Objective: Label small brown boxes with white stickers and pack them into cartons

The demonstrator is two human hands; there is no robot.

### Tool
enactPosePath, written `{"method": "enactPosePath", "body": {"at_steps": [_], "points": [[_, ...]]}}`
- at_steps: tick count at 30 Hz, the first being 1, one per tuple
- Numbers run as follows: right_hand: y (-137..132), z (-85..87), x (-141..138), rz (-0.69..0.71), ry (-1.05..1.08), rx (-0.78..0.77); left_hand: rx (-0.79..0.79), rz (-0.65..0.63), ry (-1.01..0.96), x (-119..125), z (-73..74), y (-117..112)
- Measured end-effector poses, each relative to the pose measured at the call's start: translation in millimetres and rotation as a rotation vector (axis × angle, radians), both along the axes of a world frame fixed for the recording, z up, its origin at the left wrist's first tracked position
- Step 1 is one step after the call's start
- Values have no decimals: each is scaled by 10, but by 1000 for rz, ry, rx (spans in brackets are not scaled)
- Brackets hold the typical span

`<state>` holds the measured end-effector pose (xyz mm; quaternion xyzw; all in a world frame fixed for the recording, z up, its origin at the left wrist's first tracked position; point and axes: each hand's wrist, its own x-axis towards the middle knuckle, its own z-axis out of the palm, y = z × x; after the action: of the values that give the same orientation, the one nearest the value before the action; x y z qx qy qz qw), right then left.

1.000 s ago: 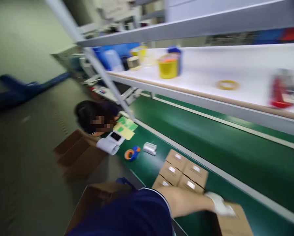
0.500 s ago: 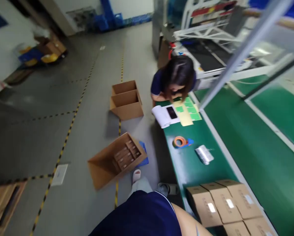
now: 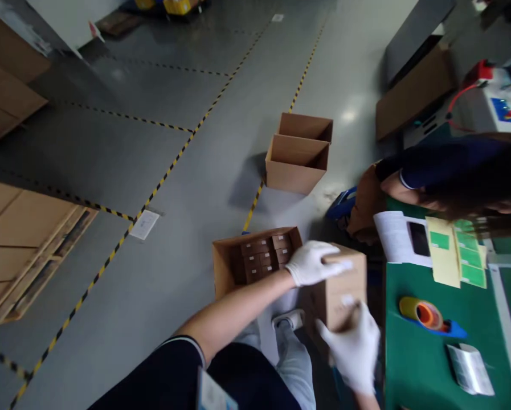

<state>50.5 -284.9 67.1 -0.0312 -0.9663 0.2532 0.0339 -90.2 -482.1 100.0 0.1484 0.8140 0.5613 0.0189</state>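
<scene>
A worker's two white-gloved hands grip a brown cardboard carton in the gap between a large open box on the floor and a green table at right. The left hand lies across the carton's far, upper end, fingers stretched out over the top. The right hand cups the near end, thumb spread away from the fingers, the grip only partly open around the cardboard. A small white label shows on the carton; blur makes it impossible to tell whether it is one box or two pressed together.

Just left of the carton, the large open box holds small brown boxes packed in rows, several bearing white labels. Beyond it on the gray floor, two open cardboard boxes stand one behind the other.

On the table, a tape dispenser sits near a silvery roll. Farther along lie curled white papers, a dark phone and yellow sheets with green labels. At the far right, a co-worker in a dark sleeve leans over the table's end. Black-and-yellow tape marks the floor; at left, cartons rest on a wooden pallet.
</scene>
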Motion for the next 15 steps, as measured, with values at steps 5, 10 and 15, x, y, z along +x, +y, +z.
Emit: {"method": "enactPosePath", "body": {"at_steps": [5, 10, 15], "points": [[-1314, -1197, -551, 118, -95, -205, -201, 304, -22, -269, -944, -1431], [-1583, -2222, -385, 155, -356, -222, -132, 421, -432, -105, -2047, -1629], [-1703, -3023, -763, 263, -667, -115, -66, 621, -640, -251, -3131, -1613]]}}
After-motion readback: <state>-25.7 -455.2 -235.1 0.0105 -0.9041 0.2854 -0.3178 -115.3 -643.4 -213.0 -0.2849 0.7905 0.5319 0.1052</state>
